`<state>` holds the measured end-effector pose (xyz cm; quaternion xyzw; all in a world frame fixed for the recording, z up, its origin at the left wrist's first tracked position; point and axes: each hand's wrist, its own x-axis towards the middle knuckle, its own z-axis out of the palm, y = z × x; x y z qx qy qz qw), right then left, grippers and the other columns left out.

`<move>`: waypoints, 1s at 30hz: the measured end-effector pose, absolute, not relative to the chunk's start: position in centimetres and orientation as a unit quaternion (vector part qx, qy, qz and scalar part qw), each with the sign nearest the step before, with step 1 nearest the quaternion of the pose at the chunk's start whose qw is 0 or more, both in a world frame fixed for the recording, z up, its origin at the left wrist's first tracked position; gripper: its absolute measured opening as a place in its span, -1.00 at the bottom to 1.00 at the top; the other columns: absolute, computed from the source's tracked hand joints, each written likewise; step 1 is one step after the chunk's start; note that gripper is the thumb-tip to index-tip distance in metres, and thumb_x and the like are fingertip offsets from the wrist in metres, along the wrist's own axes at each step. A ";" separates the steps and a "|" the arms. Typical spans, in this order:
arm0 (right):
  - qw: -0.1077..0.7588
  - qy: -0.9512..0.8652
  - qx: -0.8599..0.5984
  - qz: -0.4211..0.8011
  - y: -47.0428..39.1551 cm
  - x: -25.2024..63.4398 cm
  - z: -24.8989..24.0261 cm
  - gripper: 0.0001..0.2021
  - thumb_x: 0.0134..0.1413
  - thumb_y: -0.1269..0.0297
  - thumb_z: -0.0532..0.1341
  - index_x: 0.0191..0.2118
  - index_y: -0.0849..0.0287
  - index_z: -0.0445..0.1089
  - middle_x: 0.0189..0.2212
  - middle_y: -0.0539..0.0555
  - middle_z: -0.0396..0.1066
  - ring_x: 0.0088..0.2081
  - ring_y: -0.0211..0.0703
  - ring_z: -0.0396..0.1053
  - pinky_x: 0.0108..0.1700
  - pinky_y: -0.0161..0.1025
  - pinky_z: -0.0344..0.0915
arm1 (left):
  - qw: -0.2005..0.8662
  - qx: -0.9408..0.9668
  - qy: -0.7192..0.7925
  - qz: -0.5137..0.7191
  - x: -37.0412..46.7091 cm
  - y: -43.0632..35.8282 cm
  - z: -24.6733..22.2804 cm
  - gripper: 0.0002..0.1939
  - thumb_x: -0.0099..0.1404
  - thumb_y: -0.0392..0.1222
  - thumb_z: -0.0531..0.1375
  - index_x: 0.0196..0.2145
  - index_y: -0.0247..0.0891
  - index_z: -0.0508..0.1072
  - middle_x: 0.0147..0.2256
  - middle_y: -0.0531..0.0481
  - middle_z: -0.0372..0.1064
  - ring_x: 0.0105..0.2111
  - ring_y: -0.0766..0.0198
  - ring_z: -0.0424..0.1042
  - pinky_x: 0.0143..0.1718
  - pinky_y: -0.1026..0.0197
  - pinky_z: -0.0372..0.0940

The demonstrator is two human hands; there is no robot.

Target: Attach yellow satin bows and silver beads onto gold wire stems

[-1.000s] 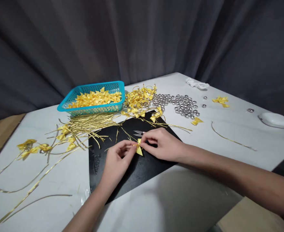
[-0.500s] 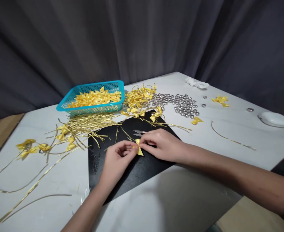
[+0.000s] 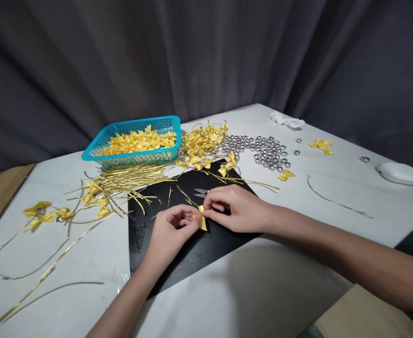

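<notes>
Over the black mat (image 3: 178, 263), a yellow ribbon bow (image 3: 202, 222) is pinched between both hands. My left hand (image 3: 177, 227) grips its left side with thumb and forefinger. On the right side, my right hand (image 3: 233, 208) holds it the same way, fingers closed. Gold cord (image 3: 186, 194) runs up and away from the bow; where it meets the bow is partly hidden by my fingers. Small scissors (image 3: 201, 191) lie just beyond my right hand, their blades showing and the handles covered.
Behind the mat stand a blue basket (image 3: 103, 138) of yellow bows, a bundle of gold cords (image 3: 132, 177) and a heap of silver beads (image 3: 268, 152). Finished-looking bow pieces (image 3: 39, 215) lie left. A white dish (image 3: 399, 173) sits far right.
Both hands keep their pinch on the bow. The bow has turned slightly, and its lower tail looks narrower. The right hand has shifted a little.
</notes>
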<state>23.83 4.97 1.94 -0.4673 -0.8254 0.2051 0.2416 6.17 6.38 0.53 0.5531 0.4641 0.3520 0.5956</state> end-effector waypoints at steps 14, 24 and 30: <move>0.196 -0.892 -0.371 0.167 5.0 24.7 2.8 -0.81 0.18 0.37 0.06 -0.32 0.24 0.41 -0.42 0.05 0.36 -0.43 -0.32 0.26 -0.43 -0.38 0.07 | 0.603 0.562 0.447 0.348 6.2 6.2 0.8 -0.97 -0.16 -0.34 0.28 -0.63 -0.35 0.49 -0.67 0.12 0.34 -0.65 0.51 0.23 -0.60 0.46 0.18; 0.285 -0.775 -0.424 0.373 5.7 24.7 2.5 -0.88 -0.03 0.34 0.28 -0.42 0.33 0.45 -0.53 -0.02 0.23 -0.49 -0.38 0.16 -0.53 -0.43 0.05 | 0.608 0.567 0.437 0.343 6.0 6.1 0.8 -0.96 -0.16 -0.34 0.29 -0.63 -0.33 0.50 -0.64 0.10 0.39 -0.63 0.49 0.27 -0.57 0.46 0.23; 0.243 -0.800 -0.387 0.390 5.9 25.1 2.7 -0.75 0.05 0.27 0.23 -0.15 0.27 0.44 -0.33 0.04 0.33 -0.54 -0.44 0.06 -0.53 -0.44 0.06 | 0.607 0.578 0.423 0.345 5.9 6.1 0.7 -0.95 -0.19 -0.38 0.27 -0.64 -0.31 0.49 -0.64 0.11 0.40 -0.63 0.48 0.30 -0.55 0.45 0.24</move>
